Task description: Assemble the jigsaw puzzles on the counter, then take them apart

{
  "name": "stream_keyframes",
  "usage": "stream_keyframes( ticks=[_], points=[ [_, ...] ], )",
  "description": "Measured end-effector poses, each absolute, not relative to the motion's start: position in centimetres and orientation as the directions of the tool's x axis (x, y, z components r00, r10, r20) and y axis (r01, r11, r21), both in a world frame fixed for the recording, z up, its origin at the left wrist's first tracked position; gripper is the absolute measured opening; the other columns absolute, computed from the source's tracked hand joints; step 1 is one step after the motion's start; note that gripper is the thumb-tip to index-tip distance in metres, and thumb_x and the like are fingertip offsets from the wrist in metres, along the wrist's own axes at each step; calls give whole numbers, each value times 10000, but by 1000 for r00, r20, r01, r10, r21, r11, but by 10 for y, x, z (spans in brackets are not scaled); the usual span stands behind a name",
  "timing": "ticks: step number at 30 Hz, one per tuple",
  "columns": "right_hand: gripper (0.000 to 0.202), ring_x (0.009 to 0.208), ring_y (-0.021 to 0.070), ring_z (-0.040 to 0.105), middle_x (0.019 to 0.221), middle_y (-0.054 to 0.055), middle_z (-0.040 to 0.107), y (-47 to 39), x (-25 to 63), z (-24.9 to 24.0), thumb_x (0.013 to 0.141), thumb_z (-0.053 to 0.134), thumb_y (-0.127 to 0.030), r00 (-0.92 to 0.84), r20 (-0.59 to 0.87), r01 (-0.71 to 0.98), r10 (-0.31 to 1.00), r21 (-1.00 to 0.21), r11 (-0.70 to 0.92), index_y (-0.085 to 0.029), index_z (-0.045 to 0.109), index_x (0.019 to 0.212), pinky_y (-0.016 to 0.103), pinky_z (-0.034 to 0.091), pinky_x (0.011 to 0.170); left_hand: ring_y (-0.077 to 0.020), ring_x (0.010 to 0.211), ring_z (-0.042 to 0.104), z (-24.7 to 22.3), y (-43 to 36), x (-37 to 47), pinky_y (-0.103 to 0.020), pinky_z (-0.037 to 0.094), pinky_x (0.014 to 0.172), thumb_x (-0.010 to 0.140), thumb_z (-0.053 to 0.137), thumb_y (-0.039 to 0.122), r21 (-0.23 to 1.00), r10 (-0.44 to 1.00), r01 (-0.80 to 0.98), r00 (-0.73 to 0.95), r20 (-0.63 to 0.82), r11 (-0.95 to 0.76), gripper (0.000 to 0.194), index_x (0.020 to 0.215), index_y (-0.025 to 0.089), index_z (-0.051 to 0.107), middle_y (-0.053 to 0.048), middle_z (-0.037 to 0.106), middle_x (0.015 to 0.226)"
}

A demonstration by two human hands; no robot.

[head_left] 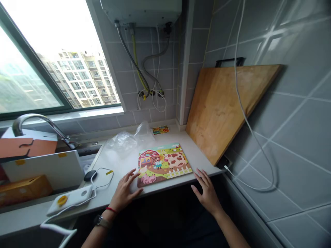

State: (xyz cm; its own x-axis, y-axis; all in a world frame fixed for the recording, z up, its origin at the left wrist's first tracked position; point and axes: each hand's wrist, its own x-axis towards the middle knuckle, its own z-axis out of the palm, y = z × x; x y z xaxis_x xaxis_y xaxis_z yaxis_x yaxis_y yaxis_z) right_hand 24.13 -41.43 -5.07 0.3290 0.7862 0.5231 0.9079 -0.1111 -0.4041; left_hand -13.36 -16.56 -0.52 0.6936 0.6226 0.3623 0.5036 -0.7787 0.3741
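Note:
A colourful farm-scene board [162,164], which looks like a puzzle, lies flat on the countertop [116,174] close to its front edge. It shows a red barn, a spotted cow, a pink pig and a white fence. My left hand [127,190] is beside the board's lower left corner, fingers spread, thumb near its front edge. Just off the lower right corner, my right hand [205,191] has its fingers apart over the counter's edge. Neither hand holds anything. Behind the board are a crumpled clear plastic bag [126,140] and a small colourful card [160,130].
A wooden board [227,103] leans on the tiled wall at right, a white cable [240,93] hanging in front. At left are a white power strip [71,199], a black mouse-like object [90,175], a faucet [41,119] and boxes in the sink. A water heater [142,12] hangs above.

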Motion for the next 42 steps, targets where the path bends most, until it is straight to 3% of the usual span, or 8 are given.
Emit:
stream_keyframes(
  ticks=[3, 5, 10, 29, 37, 42],
  points=[
    [448, 1455, 343, 472, 1480, 140, 609, -404, 236, -64, 1015, 544, -416, 415, 591, 875, 692, -468, -125, -179, 646, 1380, 584, 462, 1166, -330, 1387, 562, -8, -160, -135, -506, 506, 1121, 953, 616, 534, 441, 646, 489, 679, 348, -752, 684, 1549, 247, 439, -146, 548, 1532],
    [411, 1417, 337, 513, 1430, 138, 649, -402, 235, -66, 1008, 543, -404, 434, 621, 869, 652, -479, -122, -182, 686, 1323, 575, 466, 1158, -345, 1416, 533, -9, -158, -134, -522, 477, 1148, 940, 624, 544, 421, 645, 508, 700, 308, -752, 705, 1548, 231, 454, -152, 546, 1540],
    [412, 1435, 301, 502, 1459, 104, 639, -409, 242, -62, 988, 532, -290, 375, 586, 890, 718, -444, -103, -205, 667, 1367, 536, 434, 1181, -376, 1490, 434, -7, -166, -129, -567, 410, 1194, 911, 660, 552, 284, 649, 590, 732, 208, -756, 639, 1480, 278, 566, -112, 503, 1590],
    [412, 1452, 278, 486, 1481, 112, 623, -414, 253, -56, 1013, 475, -244, 359, 533, 834, 766, -552, -7, -195, 676, 1369, 536, 477, 1165, -346, 1548, 340, -6, -175, -126, -582, 332, 1236, 999, 550, 498, 271, 685, 637, 714, 144, -721, 581, 1536, 282, 497, -97, 418, 1651],
    [394, 1383, 265, 580, 1394, 98, 693, -419, 261, -43, 1028, 437, -235, 373, 482, 791, 793, -611, 0, -216, 744, 1274, 513, 550, 1101, -351, 1521, 393, -7, -175, -126, -580, 370, 1220, 986, 564, 498, 270, 687, 638, 710, 157, -721, 573, 1520, 295, 516, -98, 454, 1628],
    [381, 1378, 283, 592, 1445, 72, 656, -416, 267, -28, 1003, 514, -278, 278, 368, 847, 887, -530, -45, -232, 733, 1312, 445, 572, 1080, -371, 1421, 523, 8, -167, -121, -518, 473, 1157, 886, 680, 587, 344, 707, 641, 700, 107, -686, 581, 1371, 269, 642, -137, 553, 1537]
  ],
)
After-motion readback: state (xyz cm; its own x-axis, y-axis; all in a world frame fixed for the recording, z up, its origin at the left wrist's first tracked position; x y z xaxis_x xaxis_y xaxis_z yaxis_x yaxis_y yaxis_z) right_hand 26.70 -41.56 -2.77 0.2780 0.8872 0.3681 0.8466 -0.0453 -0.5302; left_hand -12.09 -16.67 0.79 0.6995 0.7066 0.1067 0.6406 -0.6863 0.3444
